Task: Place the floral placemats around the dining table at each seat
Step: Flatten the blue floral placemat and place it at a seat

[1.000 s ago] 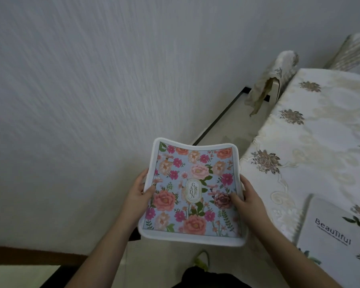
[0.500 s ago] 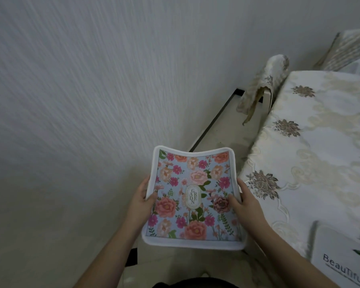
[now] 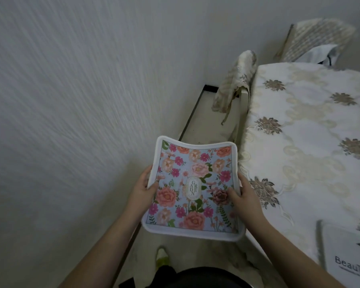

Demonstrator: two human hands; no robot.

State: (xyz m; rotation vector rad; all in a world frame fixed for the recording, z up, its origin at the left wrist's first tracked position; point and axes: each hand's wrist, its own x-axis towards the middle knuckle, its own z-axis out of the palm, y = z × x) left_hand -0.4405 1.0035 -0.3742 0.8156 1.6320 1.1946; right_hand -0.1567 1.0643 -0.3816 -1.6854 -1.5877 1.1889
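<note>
1. My left hand [image 3: 142, 189] and right hand [image 3: 244, 195] each pinch a side edge of the floral placemat [image 3: 192, 189], thumbs on top; it sags between them, held above the floor.
2. Just right, the dining table [image 3: 312, 146] edge under an embroidered cloth.
3. Beyond, a narrow floor strip [image 3: 206, 121] beside the textured wall [image 3: 81, 90].

Two hands counted: left hand [image 3: 142, 191], right hand [image 3: 244, 197]. Two placemats seen: one floral placemat [image 3: 192, 188] held in air, one "Beautiful" placemat [image 3: 349, 252] laid on tabletop [image 3: 312, 129]. One tabletop counted. Two covered chairs seen: near chair [image 3: 235, 80], far chair [image 3: 318, 38]. One shoe [image 3: 162, 256] seen on floor.
</note>
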